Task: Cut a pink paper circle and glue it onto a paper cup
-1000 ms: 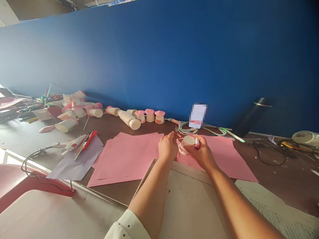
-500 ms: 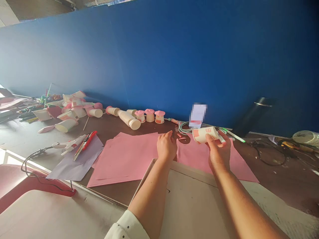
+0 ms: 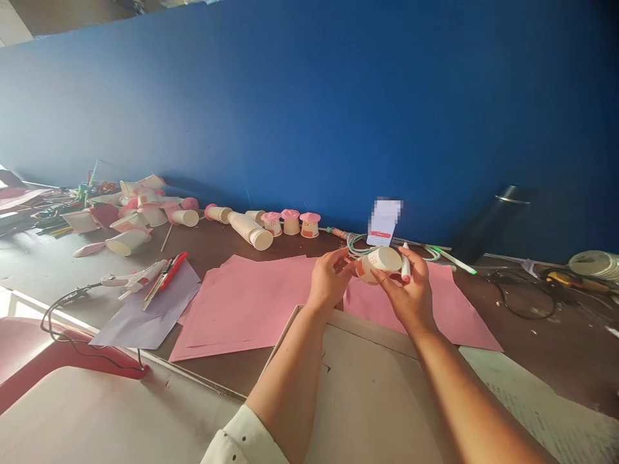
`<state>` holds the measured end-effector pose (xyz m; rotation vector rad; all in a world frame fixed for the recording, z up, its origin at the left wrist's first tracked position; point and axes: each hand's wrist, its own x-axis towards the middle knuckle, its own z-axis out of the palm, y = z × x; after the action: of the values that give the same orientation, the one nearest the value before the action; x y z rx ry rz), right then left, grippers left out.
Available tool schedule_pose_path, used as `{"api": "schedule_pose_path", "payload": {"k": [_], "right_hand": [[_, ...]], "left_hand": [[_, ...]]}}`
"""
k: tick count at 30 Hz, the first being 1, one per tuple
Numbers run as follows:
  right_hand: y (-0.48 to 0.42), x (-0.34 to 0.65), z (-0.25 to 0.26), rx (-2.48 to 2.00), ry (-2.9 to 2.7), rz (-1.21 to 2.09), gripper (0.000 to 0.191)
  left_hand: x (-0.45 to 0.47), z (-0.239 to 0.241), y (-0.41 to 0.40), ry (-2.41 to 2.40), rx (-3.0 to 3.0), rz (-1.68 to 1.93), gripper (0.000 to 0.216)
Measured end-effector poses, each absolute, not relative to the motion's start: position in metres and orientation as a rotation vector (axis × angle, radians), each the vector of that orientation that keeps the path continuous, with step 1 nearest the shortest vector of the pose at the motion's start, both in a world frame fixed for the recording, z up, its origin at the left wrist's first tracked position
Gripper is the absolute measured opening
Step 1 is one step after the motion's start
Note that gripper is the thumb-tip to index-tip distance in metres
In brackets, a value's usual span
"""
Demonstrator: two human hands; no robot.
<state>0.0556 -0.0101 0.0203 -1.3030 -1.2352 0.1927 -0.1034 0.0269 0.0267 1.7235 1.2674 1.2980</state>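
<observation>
Between my two hands is a white paper cup [image 3: 382,259], tilted on its side, with a small red window drawn on its wall and an orange-red patch near the rim. My right hand [image 3: 411,293] grips it near its base and also keeps a white marker with a red tip [image 3: 405,265] between its fingers. The fingers of my left hand [image 3: 329,278] are closed at the cup's rim. Pink paper sheets [image 3: 251,303] lie under and beside my hands. Behind stand three upside-down cups with pink paper roofs [image 3: 310,224].
A stack of paper cups [image 3: 249,231] lies near the blue partition [image 3: 309,116]. Further left are a pile of decorated cups [image 3: 128,241], a glue gun [image 3: 133,280] and a red cutter knife [image 3: 167,277]. A pale board [image 3: 372,386] is in front; a phone-like card [image 3: 384,222] leans behind.
My right hand has brought the cup left and turned it so its base faces me more. My left hand has moved slightly right and now meets the cup's rim.
</observation>
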Motion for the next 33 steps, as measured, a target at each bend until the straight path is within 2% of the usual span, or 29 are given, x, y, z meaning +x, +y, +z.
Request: {"api": "schedule_pose_path", "payload": {"k": [5,14,17,21,25,29,33], "right_hand": [[-0.014,0.047,0.023,-1.298,-1.396,0.169,0.064],[-0.020,0.040,0.028,-1.286,-1.474,0.208,0.062],[-0.019,0.039,0.027,-1.267,-1.487,0.186,0.062],[-0.016,0.042,0.022,-1.213,-1.512,0.228,0.062],[-0.012,0.050,0.016,-1.161,-1.471,0.245,0.062],[-0.006,0.060,0.009,-1.224,-1.327,0.198,0.047],[0.000,0.066,0.004,-1.243,-1.192,0.369,0.038]], "left_hand": [[-0.101,0.031,0.021,1.074,1.811,1.219,0.064],[-0.101,0.030,0.018,1.030,1.844,1.199,0.070],[-0.101,0.035,0.015,1.078,1.920,1.160,0.059],[-0.101,0.040,0.014,1.217,1.989,1.142,0.044],[-0.106,0.038,0.021,1.534,1.961,1.185,0.042],[-0.114,0.032,0.030,1.914,1.833,1.225,0.048],[-0.118,0.027,0.034,2.080,1.808,1.066,0.049]]}}
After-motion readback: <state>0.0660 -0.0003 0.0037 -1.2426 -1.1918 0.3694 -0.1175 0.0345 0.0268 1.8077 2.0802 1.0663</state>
